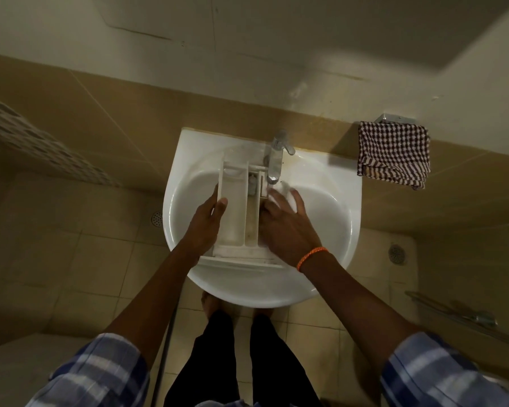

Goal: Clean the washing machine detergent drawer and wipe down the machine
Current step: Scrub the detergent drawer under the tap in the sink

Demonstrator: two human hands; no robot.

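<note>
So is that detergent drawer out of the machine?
Out. The detergent drawer lies in the sink under the tap, with the left hand holding its side.

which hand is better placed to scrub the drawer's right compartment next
Right. The right hand already rests on that side of the white plastic detergent drawer, just below the chrome tap; the left hand steadies its left wall.

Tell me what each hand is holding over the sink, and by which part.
The left hand grips the detergent drawer by its left side wall, thumb over the rim. The right hand rests on the drawer's right side; whether it holds anything cannot be told.
</note>
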